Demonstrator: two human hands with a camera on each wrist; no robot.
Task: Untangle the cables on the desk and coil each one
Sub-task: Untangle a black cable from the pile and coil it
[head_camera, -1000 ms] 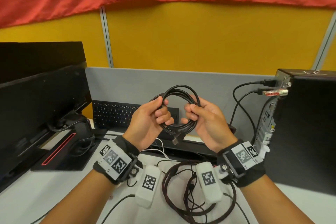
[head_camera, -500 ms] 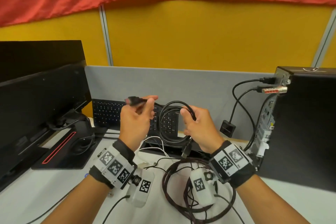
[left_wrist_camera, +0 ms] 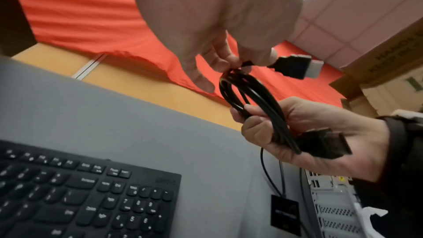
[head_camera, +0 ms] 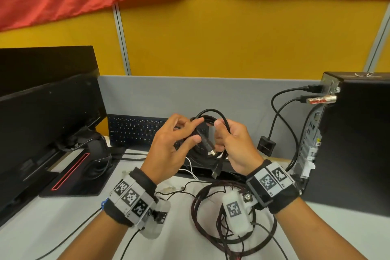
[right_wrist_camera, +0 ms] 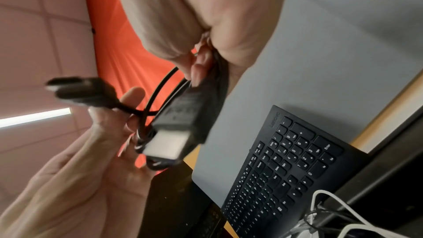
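A black cable [head_camera: 211, 110] is wound into a small coil and held above the keyboard. My right hand [head_camera: 220, 131] grips one side of the coil, and one plug [right_wrist_camera: 174, 133] hangs below its fingers. At the coil's other side my left hand [head_camera: 195, 129] pinches the cable just behind the second plug [left_wrist_camera: 295, 67], with the other fingers spread. On the desk under my wrists lies a dark red braided cable [head_camera: 197, 213] in loose loops, mixed with thin black wires. A white cable [head_camera: 191, 168] runs beside it.
A black keyboard [head_camera: 135, 131] leans against the grey partition [head_camera: 232, 95]. A monitor [head_camera: 42, 120] with its stand is on the left. A black PC tower [head_camera: 358, 143] with plugged-in cables stands on the right. My wrist cameras hang over the desk cables.
My left hand had pulled one plug end out to the left; it has now brought that end back to the coil. The right hand has kept hold of the coil.
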